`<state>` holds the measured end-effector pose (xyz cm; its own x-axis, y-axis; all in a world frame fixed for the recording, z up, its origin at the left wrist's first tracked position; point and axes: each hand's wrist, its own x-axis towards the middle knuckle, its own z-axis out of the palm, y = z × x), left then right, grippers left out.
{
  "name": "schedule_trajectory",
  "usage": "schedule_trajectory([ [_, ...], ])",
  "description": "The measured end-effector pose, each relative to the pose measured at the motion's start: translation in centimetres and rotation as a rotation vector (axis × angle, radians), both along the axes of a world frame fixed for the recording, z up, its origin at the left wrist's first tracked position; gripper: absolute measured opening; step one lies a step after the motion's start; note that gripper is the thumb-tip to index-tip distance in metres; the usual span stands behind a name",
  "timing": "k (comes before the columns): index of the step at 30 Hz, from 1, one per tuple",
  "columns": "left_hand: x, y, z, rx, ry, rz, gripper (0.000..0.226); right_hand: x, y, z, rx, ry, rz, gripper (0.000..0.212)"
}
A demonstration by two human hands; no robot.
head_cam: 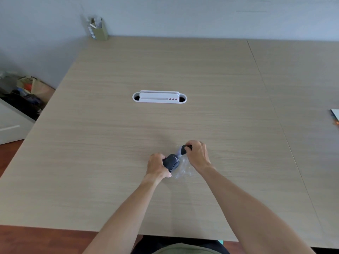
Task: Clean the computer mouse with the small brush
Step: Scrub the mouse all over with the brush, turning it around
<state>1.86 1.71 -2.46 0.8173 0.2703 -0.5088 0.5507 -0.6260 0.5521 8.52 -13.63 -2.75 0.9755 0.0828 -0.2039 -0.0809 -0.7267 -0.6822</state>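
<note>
Left hand (pixel 157 166) grips mouse (pixel 171 162) by its sides; likely light, rigid, smooth; right hand (pixel 198 153) holds brush (pixel 184 149) beside it

A white cable-port insert (pixel 159 97) is set into the middle of a light wood-grain desk (pixel 110 143), a tan holder (pixel 100 30) is placed at its far left corner, and a crumpled clear plastic wrapper (pixel 181 168) is laid near its front edge.
</note>
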Motion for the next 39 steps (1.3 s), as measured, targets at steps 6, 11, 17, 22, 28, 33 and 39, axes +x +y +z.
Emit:
schedule_trajectory([
  [6, -0.1, 0.1, 0.2, 0.018, 0.015, -0.016, 0.041, 0.0, 0.7, 0.9, 0.158, 0.152, 0.100, 0.014],
  [11, -0.1, 0.3, -0.3, 0.028, -0.005, -0.021, 0.041, 0.2, -0.1, 0.1, -0.023, 0.006, 0.050, 0.022],
  [17, 0.2, 0.4, 0.1, 0.039, 0.001, -0.053, 0.043, -0.1, 0.5, 1.3, 0.156, 0.145, 0.081, 0.014],
  [22, 0.6, 0.7, 0.4, 0.104, 0.015, -0.138, 0.071, -0.4, -1.2, 0.9, 0.009, 0.034, 0.003, 0.021],
  [28, -0.1, -0.7, 0.3, 0.123, -0.068, -0.129, 0.054, -0.7, -1.1, 1.6, 0.170, 0.100, 0.013, 0.013],
  [33, -0.5, -1.9, -0.4, 0.150, -0.070, -0.043, 0.057, -1.1, -1.4, 0.8, 0.118, 0.077, -0.011, 0.017],
  [39, 0.0, -1.2, -1.2, 0.127, -0.048, -0.048, 0.035, -0.8, -1.0, 1.6, 0.143, 0.065, -0.005, 0.017],
])
